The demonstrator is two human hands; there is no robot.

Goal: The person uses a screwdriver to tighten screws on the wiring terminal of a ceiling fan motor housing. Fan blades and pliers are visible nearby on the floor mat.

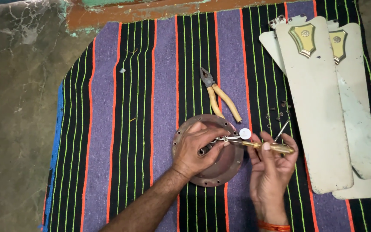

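Lower centre of frame: a person's left hand (196,148) presses down on a round, rust-brown metal cover plate (226,165), fingers curled over its middle and apparently pinching a small metal part there, though the view is too tight to be sure. The right hand (271,165), just right of the plate, has fingers closed round a yellow-handled screwdriver (263,146), its tip pointing left twd. the plate's centre. A small white disc (245,133) sits at the plate's upper-right edge. Pliers (217,94) w/ tan grips lie just above. Upper right: stacked cream fan blades (318,107); loose screws (280,111) beside them. All rest on a striped mat (129,107).
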